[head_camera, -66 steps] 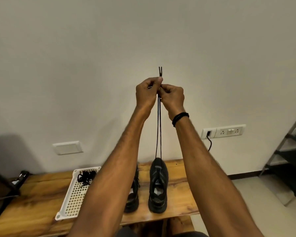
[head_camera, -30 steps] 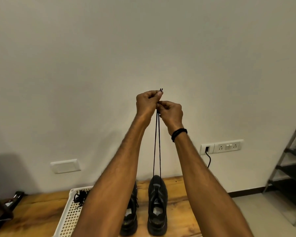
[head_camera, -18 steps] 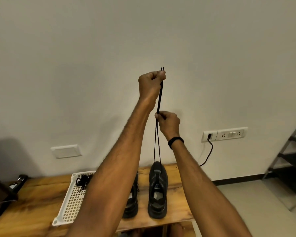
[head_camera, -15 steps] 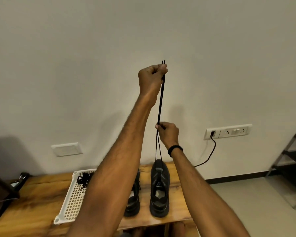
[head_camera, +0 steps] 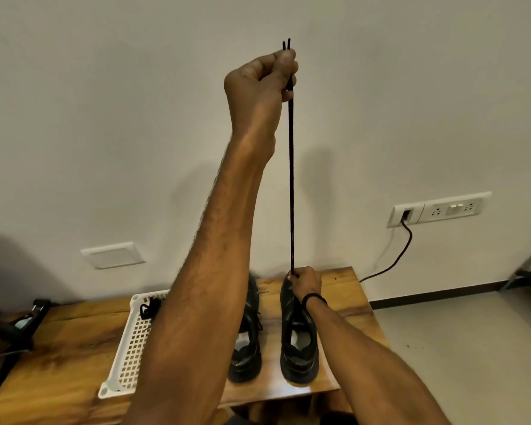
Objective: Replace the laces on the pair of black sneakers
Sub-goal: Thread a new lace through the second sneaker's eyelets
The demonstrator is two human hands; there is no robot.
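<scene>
On the wooden counter (head_camera: 68,348), one white basket (head_camera: 112,381) is sitting at 9 o'clock of the shoes, carrying a single tangle of black laces (head_camera: 149,308) at its far end. Two black sneakers are standing side by side with heels near and toes pointing to 12 o'clock, the left sneaker (head_camera: 247,348) partly hidden by a forearm and the right sneaker (head_camera: 299,348) in plain sight. The right hand (head_camera: 305,282), a black band (head_camera: 314,299) circling its wrist, is pinching the lace (head_camera: 291,194) just above the right sneaker's forefoot, its grip closed on the cord. The doubled lace is running taut and upright toward 12 o'clock to the raised left hand (head_camera: 259,84), whose grip is clamping it between thumb and curled fingers, two tips poking out above. On the wall behind, one blank plate (head_camera: 112,254) is showing at 9 o'clock and one socket strip (head_camera: 448,208) at 3 o'clock, one black cable (head_camera: 402,250) hanging from it.
</scene>
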